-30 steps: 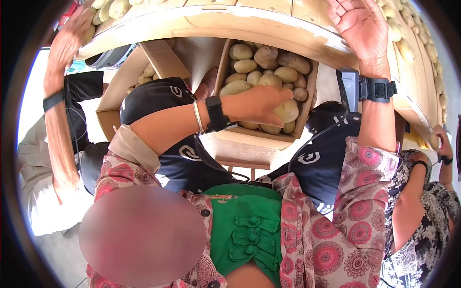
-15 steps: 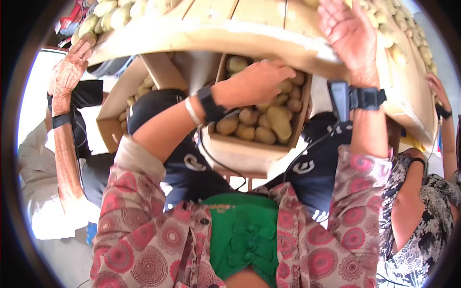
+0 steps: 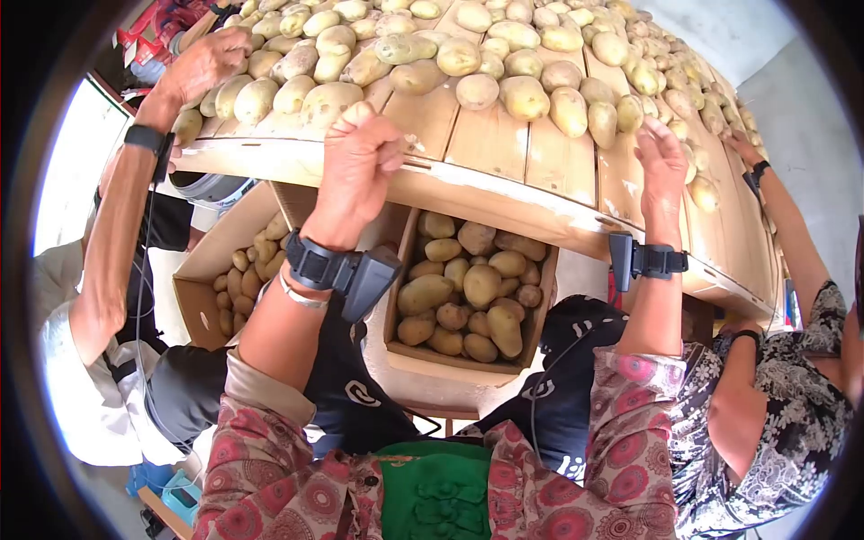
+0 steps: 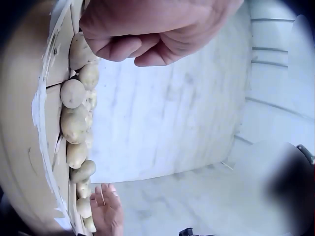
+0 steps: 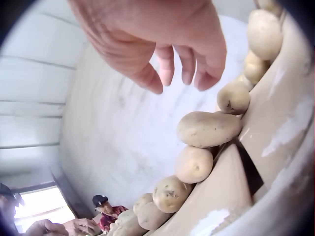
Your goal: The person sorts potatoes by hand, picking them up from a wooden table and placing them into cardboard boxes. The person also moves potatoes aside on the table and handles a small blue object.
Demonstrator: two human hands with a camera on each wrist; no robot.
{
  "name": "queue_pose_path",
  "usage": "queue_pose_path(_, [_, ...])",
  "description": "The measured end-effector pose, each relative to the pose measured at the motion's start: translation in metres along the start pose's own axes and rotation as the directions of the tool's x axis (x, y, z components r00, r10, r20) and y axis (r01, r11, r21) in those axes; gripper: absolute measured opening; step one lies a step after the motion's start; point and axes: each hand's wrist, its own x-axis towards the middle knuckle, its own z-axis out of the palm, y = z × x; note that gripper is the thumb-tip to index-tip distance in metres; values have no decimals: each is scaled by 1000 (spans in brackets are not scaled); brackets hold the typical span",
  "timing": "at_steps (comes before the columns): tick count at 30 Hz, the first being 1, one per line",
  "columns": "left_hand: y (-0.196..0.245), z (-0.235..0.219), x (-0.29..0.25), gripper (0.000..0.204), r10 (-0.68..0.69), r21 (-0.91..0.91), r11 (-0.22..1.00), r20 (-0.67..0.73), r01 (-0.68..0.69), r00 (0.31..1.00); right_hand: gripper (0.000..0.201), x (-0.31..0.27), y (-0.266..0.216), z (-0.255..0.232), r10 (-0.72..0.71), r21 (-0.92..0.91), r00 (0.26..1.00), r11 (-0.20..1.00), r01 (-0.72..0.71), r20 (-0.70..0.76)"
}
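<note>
My left hand is raised at the front edge of the wooden table, close to the potatoes lying there. Its fingers are curled in, and no potato shows in them in the left wrist view. Farther right, my right hand hangs over the tabletop with loosely bent fingers. The right wrist view shows a gap between thumb and fingers with nothing in it, and an oblong potato below. Under the table edge, between my knees, stands a cardboard box of potatoes.
Many potatoes cover the back of the tabletop. A second cardboard box with potatoes stands at the left beside a bucket. Another person's hand reaches over the table at left, and another hand touches its far right.
My left hand has left the potatoes in the box and risen to the table edge, its fingers now curled. My right hand has turned from palm-up to fingers bent. The head view has tilted up.
</note>
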Motion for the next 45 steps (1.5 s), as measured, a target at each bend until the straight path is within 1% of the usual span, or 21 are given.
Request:
queue_pose_path(3, [6,-3,-1,34,-54,18,998,-44,55,998,60,-1,-11,15,-66,-259,960,956,139,272])
queue_pose_path(8, [2,-5,-7,34,-77,75,994,-83,83,994,65,12,-2,29,37,-476,938,869,140,343])
queue_pose_path(10, [2,-8,-10,34,-90,119,987,-121,104,989,67,17,-1,30,86,-688,916,688,230,392])
queue_pose_path(12, [1,-10,-5,25,-78,101,992,-28,81,997,70,19,-5,34,191,-706,909,694,142,371])
queue_pose_path(15, [-1,-13,0,23,-87,132,987,-82,97,993,66,-5,7,44,83,-790,929,556,258,361])
queue_pose_path(18, [-9,-23,9,22,-59,176,981,-119,79,991,59,-6,-8,47,201,-761,837,561,327,508])
queue_pose_path(20, [-23,-54,26,7,-5,-95,995,259,31,966,53,-18,-22,50,276,-731,804,630,262,527])
queue_pose_path(21, [-16,-24,20,23,-55,69,996,-49,58,997,48,-27,-25,51,350,-709,770,682,182,534])
queue_pose_path(22, [-18,-22,20,23,-57,71,996,-72,62,996,48,-36,-25,53,362,-706,754,684,184,548])
queue_pose_path(24, [-23,-23,25,20,-63,66,995,-93,69,994,38,-55,-28,56,225,-381,686,921,82,692])
queue_pose_path(26, [-29,-27,29,20,-85,81,992,-136,96,987,38,-84,-26,66,187,-348,601,924,162,777])
queue_pose_path(28, [-36,-29,37,19,-58,86,994,-96,66,994,37,-102,-28,78,302,-390,312,878,277,901])
queue_pose_path(30, [-24,-9,29,23,-68,296,947,-181,120,981,47,-130,-3,83,286,-384,263,775,502,921])
queue_pose_path(31, [-33,-36,41,21,20,586,810,5,-20,1000,49,-139,9,87,321,-355,158,776,521,934])
queue_pose_path(32, [-31,-14,32,20,-69,307,944,-173,121,982,49,-159,46,71,-27,-79,216,880,469,976])
queue_pose_path(34, [-30,-9,34,24,-124,269,949,-163,165,979,45,-189,75,88,167,-267,248,847,460,954])
queue_pose_path(38, [-34,1,34,29,-106,167,979,-86,119,991,43,-180,57,96,206,-341,338,846,410,918])
queue_pose_path(40, [-37,0,35,31,-102,134,985,-78,112,992,27,-156,34,106,-215,-24,441,878,477,871])
queue_pose_path(43, [-28,-4,36,32,-90,114,988,-95,100,991,19,-103,-2,108,-108,-272,667,856,439,737])
queue_pose_path(44, [-24,-2,37,32,-74,165,982,-115,92,991,25,-85,-9,102,60,-284,763,945,165,643])
queue_pose_path(45, [-23,-1,34,33,-69,214,972,-146,99,987,31,-63,-6,95,-115,-367,837,860,353,535])
